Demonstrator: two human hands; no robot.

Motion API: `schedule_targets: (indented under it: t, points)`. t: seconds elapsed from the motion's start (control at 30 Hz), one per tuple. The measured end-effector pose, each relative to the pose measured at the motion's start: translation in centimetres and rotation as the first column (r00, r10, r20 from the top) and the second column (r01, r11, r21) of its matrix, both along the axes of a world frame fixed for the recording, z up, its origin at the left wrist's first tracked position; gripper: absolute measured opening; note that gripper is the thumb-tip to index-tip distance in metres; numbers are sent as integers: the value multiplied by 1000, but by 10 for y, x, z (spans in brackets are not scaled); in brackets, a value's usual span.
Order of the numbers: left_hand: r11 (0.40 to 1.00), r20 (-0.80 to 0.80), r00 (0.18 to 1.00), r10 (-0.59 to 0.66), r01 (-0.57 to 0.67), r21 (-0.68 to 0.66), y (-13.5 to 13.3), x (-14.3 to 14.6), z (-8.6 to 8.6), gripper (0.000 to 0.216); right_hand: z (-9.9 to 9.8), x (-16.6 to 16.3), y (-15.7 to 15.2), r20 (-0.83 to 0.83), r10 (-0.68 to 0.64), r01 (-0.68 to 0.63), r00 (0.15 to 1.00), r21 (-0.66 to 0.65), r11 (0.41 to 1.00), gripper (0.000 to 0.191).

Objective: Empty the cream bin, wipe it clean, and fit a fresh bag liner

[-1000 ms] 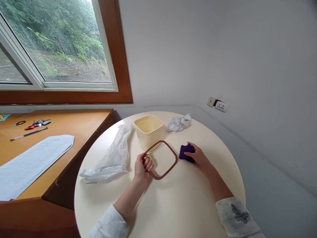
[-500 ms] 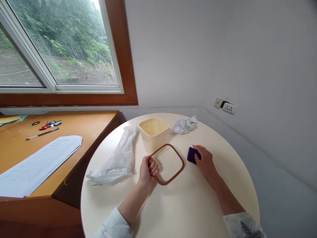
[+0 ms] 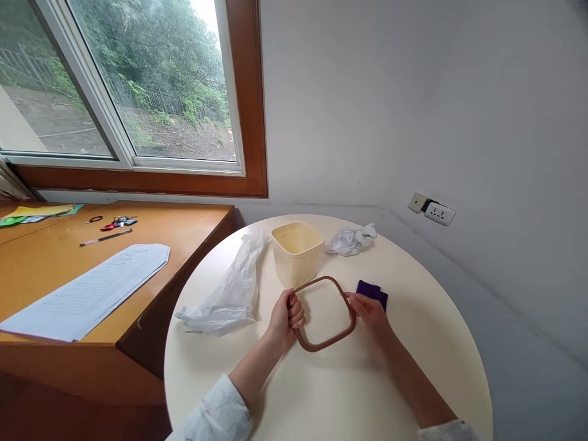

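Note:
My left hand (image 3: 287, 318) is wrapped round the left side of a brown, square frame with rounded corners (image 3: 315, 347), held tilted above the table. At the frame's opposite side, the fingers of my right hand (image 3: 371, 315) close on the edge; the thumb is mostly hidden. A folded purple cloth (image 3: 373, 290) lies just behind my right hand, which partly covers it. Beyond the frame stands an open cream plastic container (image 3: 297, 260), upright and close to the frame's far edge.
A flattened clear plastic bag (image 3: 229, 294) lies left on the round white table (image 3: 331, 398). Near the back is a crumpled, knotted plastic bag (image 3: 350, 240). The wooden desk (image 3: 193, 236) at left holds papers (image 3: 92, 291), a pen (image 3: 105, 237) and keys (image 3: 120, 223).
My right hand has let go of the purple cloth and moved left to the frame's right side. My left hand keeps its hold. The whole view has shifted slightly.

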State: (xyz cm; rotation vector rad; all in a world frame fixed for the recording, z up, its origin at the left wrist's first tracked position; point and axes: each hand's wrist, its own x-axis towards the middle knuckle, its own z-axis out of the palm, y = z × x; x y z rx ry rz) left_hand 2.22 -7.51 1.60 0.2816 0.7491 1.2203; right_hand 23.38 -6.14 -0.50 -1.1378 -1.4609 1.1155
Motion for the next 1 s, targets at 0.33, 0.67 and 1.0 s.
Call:
schedule_targets:
  t: [0.33,0.67,1.0]
  points:
    - [985,-55,991,-124,129,112,-8,7,8,20,-1,0,-1,95,-237,232,967,53,971,50]
    - [952,-328,943,-50,145,270,-11,6,11,21,-8,70,16,235,-636,647,735,35,761,54]
    - [942,-436,900,-16,159,295,-12,6,12,18,-16,87,16,470,-582,653,664,14,757,46]
